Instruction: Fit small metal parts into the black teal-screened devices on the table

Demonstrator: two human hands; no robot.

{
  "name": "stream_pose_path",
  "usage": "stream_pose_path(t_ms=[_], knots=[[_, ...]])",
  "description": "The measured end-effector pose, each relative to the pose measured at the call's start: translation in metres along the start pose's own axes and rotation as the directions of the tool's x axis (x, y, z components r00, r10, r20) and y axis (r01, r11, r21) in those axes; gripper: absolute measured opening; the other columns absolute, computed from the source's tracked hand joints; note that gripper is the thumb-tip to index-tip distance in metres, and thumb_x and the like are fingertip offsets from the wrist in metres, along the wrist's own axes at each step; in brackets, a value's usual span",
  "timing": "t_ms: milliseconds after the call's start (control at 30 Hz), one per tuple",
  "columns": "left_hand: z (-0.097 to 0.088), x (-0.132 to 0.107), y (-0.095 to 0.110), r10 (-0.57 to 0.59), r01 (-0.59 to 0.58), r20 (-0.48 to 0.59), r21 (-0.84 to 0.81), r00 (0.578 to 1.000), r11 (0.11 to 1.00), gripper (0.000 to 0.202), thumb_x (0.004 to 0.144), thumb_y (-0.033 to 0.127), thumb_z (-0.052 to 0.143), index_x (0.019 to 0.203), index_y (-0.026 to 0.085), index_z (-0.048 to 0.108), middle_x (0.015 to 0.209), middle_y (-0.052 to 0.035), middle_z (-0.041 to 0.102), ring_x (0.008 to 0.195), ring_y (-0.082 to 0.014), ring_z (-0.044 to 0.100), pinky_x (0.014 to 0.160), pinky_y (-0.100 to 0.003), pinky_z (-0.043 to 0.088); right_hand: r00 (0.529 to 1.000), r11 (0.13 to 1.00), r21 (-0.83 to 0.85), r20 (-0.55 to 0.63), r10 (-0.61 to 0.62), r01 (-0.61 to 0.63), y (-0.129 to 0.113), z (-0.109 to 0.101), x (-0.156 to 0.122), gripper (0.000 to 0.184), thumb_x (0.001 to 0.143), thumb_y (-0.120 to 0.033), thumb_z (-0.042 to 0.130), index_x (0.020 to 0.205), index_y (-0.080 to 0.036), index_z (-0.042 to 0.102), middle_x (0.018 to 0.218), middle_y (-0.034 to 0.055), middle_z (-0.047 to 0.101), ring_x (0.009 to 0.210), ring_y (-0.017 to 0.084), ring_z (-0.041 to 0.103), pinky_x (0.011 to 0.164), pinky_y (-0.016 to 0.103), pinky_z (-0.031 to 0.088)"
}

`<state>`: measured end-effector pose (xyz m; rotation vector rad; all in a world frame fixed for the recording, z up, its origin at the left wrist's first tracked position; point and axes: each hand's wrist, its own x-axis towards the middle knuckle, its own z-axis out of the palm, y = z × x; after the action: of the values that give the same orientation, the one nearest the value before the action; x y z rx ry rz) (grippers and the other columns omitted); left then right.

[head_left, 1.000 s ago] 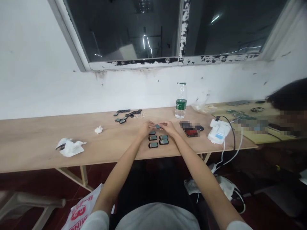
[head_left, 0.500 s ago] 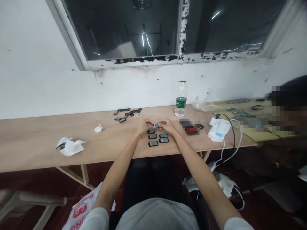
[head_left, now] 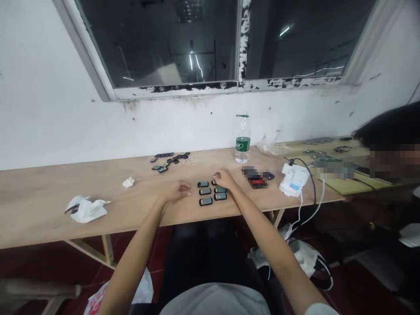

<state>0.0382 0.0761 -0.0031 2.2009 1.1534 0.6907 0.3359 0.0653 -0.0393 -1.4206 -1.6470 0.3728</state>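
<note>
Small dark modules (head_left: 209, 193) sit in two short rows near the surface's (head_left: 49, 227) front edge; the right hand (head_left: 224, 178) rests fingers-down on the far-right one, grip unclear, while the left hand (head_left: 177, 191) hovers loosely curled, empty, just left. A bottle (head_left: 242, 139) stands behind.

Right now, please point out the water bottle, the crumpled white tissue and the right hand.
water bottle (head_left: 243, 143): head view, on its green label.
crumpled white tissue (head_left: 85, 209): head view, on its middle.
right hand (head_left: 224, 179): head view, on its back.

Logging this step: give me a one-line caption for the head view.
Right hand sets a small module among five on the bench; left hand rests nearby.
</note>
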Motion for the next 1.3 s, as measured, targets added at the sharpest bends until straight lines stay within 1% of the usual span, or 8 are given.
stream_pose_path(t_ms=[133,300,400,567,667,800,1067,1300], knots=[[0.002,0.006,-0.004,-0.050,0.050,0.026,0.023,0.998,0.999,0.054,0.053,0.065,0.086,0.084,0.021,0.079,0.088,-0.0099,0.079,0.081,-0.0279,0.072,0.074,-0.038,0.058,0.966,0.958,-0.165,0.155,-0.209,0.234,-0.014,0.006,0.000,0.013,0.086,-0.030,0.075,0.091,-0.021,0.083,0.106,0.0105,0.075,0.113,0.029,0.061,0.104,0.039,0.045],[0.001,0.018,-0.003,0.004,-0.006,0.054,0.029,0.999,1.000,0.045,0.061,0.060,0.084,0.081,0.020,0.078,0.083,-0.0087,0.078,0.076,-0.0270,0.071,0.070,-0.037,0.057,0.938,0.934,-0.227,0.278,-0.209,0.275,-0.020,0.010,0.007,0.018,0.077,-0.036,0.087,0.084,-0.020,0.082,0.097,0.0099,0.075,0.107,0.031,0.063,0.094,0.036,0.047],[0.003,0.038,0.004,0.061,-0.061,0.034,0.022,0.998,0.998,0.044,0.070,0.058,0.079,0.089,0.018,0.077,0.092,-0.0106,0.077,0.083,-0.0279,0.071,0.075,-0.039,0.056,0.942,0.969,-0.098,0.275,-0.193,0.227,-0.017,0.011,0.015,0.020,0.070,-0.029,0.089,0.083,-0.019,0.079,0.087,0.0057,0.076,0.090,0.025,0.067,0.082,0.031,0.049],[0.008,0.076,0.023,0.219,-0.220,-0.036,-0.017,0.975,0.975,0.040,0.079,0.055,0.072,0.098,0.019,0.076,0.105,-0.0095,0.074,0.097,-0.0269,0.068,0.085,-0.037,0.056,0.978,0.978,0.196,0.179,-0.109,0.073,-0.012,0.012,0.031,0.013,0.077,-0.024,0.080,0.083,-0.017,0.071,0.076,0.0013,0.073,0.071,0.017,0.066,0.067,0.025,0.050],[0.012,0.084,0.030,0.265,-0.266,-0.051,-0.002,0.963,0.964,0.038,0.083,0.054,0.069,0.101,0.022,0.077,0.106,-0.0088,0.071,0.098,-0.0264,0.067,0.085,-0.037,0.057,0.992,0.909,0.409,0.125,0.035,-0.083,-0.010,0.012,0.038,0.016,0.079,-0.028,0.079,0.083,-0.018,0.067,0.075,0.0020,0.073,0.063,0.017,0.069,0.062,0.025,0.052],[0.019,0.080,0.028,0.260,-0.266,-0.103,-0.048,0.960,0.963,0.041,0.088,0.056,0.064,0.108,0.022,0.077,0.112,-0.0102,0.068,0.103,-0.0278,0.066,0.091,-0.040,0.057,0.974,0.759,0.611,0.170,0.151,-0.224,-0.010,0.011,0.039,0.028,0.077,-0.039,0.082,0.091,-0.018,0.069,0.090,0.0068,0.078,0.061,0.017,0.072,0.056,0.026,0.054],[0.023,0.068,0.020,0.205,-0.215,-0.127,-0.071,0.970,0.974,0.034,0.093,0.047,0.062,0.116,0.028,0.078,0.116,-0.0090,0.067,0.112,-0.0291,0.065,0.105,-0.043,0.052,0.945,0.691,0.645,0.233,0.229,-0.327,-0.019,0.022,0.035,0.028,0.075,-0.041,0.084,0.092,-0.020,0.077,0.084,0.0066,0.078,0.061,0.018,0.071,0.053,0.026,0.053],[0.021,0.066,0.017,0.116,-0.137,-0.165,-0.118,0.979,0.984,0.036,0.087,0.057,0.067,0.103,0.029,0.083,0.121,-0.0091,0.073,0.118,-0.0321,0.065,0.111,-0.048,0.050,0.952,0.699,0.650,0.253,0.171,-0.298,-0.022,0.020,0.032,0.028,0.074,-0.042,0.084,0.089,-0.021,0.075,0.084,0.0040,0.078,0.060,0.017,0.070,0.059,0.029,0.057]])
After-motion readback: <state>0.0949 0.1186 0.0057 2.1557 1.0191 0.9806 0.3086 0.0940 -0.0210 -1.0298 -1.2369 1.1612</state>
